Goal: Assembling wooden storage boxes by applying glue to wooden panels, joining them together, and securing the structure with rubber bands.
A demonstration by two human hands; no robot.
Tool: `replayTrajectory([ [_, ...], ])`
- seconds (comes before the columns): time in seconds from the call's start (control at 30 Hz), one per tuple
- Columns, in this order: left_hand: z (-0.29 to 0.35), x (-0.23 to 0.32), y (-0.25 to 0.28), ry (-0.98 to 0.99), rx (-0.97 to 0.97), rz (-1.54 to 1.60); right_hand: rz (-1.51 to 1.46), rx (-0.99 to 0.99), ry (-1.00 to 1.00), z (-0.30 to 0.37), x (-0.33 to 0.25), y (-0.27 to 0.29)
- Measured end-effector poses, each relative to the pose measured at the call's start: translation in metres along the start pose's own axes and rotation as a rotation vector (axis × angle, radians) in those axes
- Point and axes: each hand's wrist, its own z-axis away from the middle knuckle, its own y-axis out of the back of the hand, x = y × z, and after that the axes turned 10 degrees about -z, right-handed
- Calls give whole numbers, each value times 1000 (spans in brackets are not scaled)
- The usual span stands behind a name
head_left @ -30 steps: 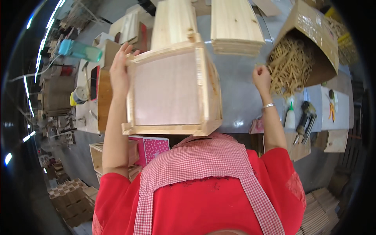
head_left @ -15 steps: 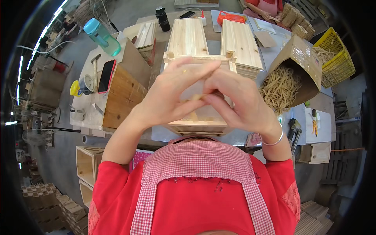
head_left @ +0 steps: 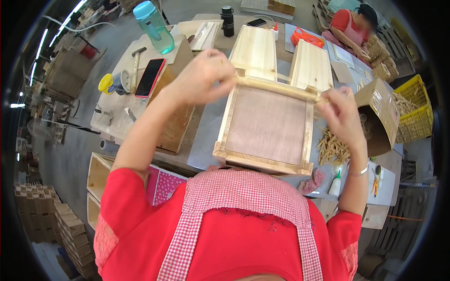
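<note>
A shallow wooden box point(head_left: 269, 124) with a pale flat panel inside its raised rim lies before me. At its far left corner my left hand point(head_left: 206, 77) is closed, fingers pinched. My right hand point(head_left: 344, 112) is closed at the far right corner. Between them a tan rubber band point(head_left: 279, 88) appears stretched along the far rim; motion blur softens it and the fingers hide its ends. Loose tan rubber bands point(head_left: 333, 149) lie beside the right hand, spilling from a tipped cardboard carton point(head_left: 382, 100).
Stacked wooden panels point(head_left: 255, 51) stand beyond the box. On the left are a phone point(head_left: 150, 77), a hammer point(head_left: 136, 65) and a blue bottle point(head_left: 154, 28). A glue bottle point(head_left: 335, 182) stands near right. A yellow basket point(head_left: 415, 110) and a co-worker point(head_left: 349, 28) are farther right.
My hands have moved apart from close together above the box to its two far corners, uncovering the panel. The view has shifted, showing more of the right side.
</note>
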Motion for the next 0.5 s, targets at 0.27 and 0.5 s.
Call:
replayTrajectory([
  [0.27,43,-3,-12,249,-62,172,-134,-55,-80,40,63,-6],
  [0.5,83,61,38,333,-437,627,-341,-285,-185,85,-6,-3],
])
